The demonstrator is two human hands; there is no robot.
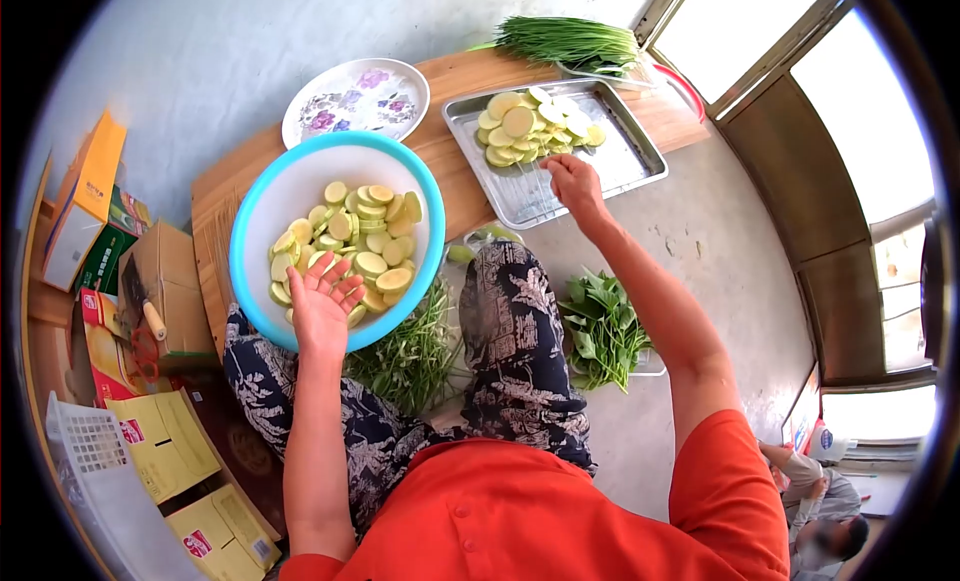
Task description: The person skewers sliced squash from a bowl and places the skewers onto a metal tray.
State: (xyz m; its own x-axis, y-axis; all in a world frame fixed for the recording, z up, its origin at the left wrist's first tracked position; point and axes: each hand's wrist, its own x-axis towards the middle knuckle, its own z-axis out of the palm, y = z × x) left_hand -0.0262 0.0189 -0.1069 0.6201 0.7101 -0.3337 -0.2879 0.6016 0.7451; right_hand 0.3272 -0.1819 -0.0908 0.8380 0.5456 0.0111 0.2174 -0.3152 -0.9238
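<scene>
Blue-rimmed basin (236, 239), left of centre, holds many cut slices (372, 243), apparently those left; the left hand (322, 306) is palm-up there, empty. Upper centre-right, the tray (625, 136), partly heaped, suggests midway; right hand (574, 184) curled over it, contents unclear.

On our wooden table (460, 196) we see a white floral plate (385, 91), a rectangular metal tray (632, 146) and, just beside that, a clear plastic container (626, 78).

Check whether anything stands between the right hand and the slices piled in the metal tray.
Nothing visible does. The right hand is over the near side of the metal tray, right beside the pile of slices in this view; whether they touch is unclear.
</scene>
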